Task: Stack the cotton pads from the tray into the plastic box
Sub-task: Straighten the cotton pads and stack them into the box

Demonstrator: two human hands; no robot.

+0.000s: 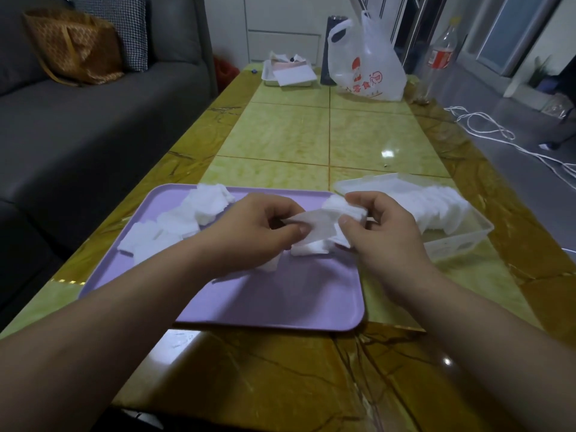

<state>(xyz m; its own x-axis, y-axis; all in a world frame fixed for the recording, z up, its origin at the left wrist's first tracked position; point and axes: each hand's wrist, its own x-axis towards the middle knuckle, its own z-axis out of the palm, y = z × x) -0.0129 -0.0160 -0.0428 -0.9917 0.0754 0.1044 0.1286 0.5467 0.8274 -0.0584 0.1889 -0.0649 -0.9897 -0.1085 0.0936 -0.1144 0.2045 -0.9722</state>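
A purple tray (280,300) lies on the table in front of me with several white square cotton pads (174,222) scattered over its far left part. A clear plastic box (461,241) stands just right of the tray, with a leaning row of cotton pads (436,204) inside. My left hand (258,229) pinches the left edge of a single flat cotton pad (318,226) above the tray. My right hand (380,222) holds a small stack of pads (346,207) between thumb and fingers, touching the same flat pad. More pads (308,247) lie under my hands.
The yellow-green marble table (311,135) stretches away from me. At its far end stand a white plastic bag (367,67), a bottle (436,57) and a white tray with papers (290,74). A grey sofa (93,126) runs along the left. White cables (498,132) lie on the floor at right.
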